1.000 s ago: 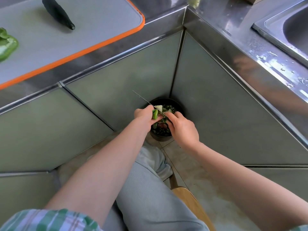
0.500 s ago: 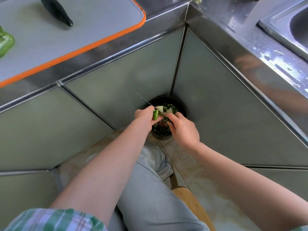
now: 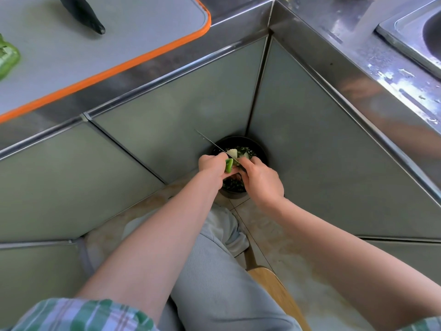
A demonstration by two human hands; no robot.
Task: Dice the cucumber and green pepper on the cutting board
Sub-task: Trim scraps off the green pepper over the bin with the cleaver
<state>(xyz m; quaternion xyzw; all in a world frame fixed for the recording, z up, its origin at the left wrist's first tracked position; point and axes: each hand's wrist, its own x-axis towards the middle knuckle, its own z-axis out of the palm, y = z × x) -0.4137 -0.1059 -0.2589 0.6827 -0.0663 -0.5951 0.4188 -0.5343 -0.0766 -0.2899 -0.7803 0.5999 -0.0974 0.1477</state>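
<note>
Down at floor level, my left hand [image 3: 211, 164] grips a piece of green pepper [image 3: 229, 166] over a black waste bin [image 3: 259, 151]. My right hand [image 3: 260, 179] holds a knife [image 3: 212, 143]; its thin blade runs up and left past the pepper piece, and its handle is hidden in my fingers. Pale pepper core [image 3: 233, 152] shows just above the green piece. Up on the counter, a grey cutting board [image 3: 95, 58] with an orange rim carries a dark cucumber [image 3: 82, 11] and another green pepper piece [image 3: 7, 59] at the left edge.
The bin holds dark vegetable scraps and stands in the corner where two steel cabinet fronts [image 3: 167, 120] meet. A steel sink [image 3: 415, 32] sits at top right on a wet counter. My knee in grey trousers [image 3: 214, 271] and a wooden stool edge [image 3: 274, 287] lie below.
Both hands keep their hold over the bin and have barely moved. The camera has shifted slightly, so the board and sink sit a little differently in view.
</note>
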